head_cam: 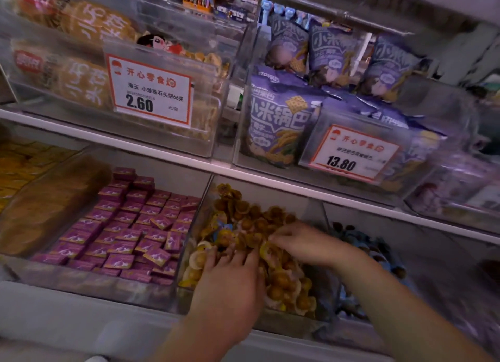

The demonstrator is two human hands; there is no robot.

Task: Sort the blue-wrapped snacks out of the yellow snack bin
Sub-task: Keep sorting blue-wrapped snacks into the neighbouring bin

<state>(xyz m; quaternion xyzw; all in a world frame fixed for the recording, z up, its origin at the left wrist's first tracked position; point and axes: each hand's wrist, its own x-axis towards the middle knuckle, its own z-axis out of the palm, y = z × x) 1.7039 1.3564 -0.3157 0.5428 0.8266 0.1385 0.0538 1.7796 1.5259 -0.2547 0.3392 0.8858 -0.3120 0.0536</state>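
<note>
Two hands in the yellow snack bin

The left hand (230,277) lies flat, fingers spread, on the yellow-wrapped snacks (284,280) in the clear yellow snack bin (189,242). The right hand (300,242), fingers bent, pinches at a yellow wrapper; the grip is blurred. One blue-wrapped snack (222,230) shows far left in the pile. More blue ones (365,242) fill the right neighbouring bin, uncountable.

Open top, crowded bin

The yellow snack bin (205,199) is open from above and the front; the upper shelf (270,176) overhangs its back edge, clear walls close both sides, and the left hand (230,277) and right hand (300,239) fill its middle.
</note>
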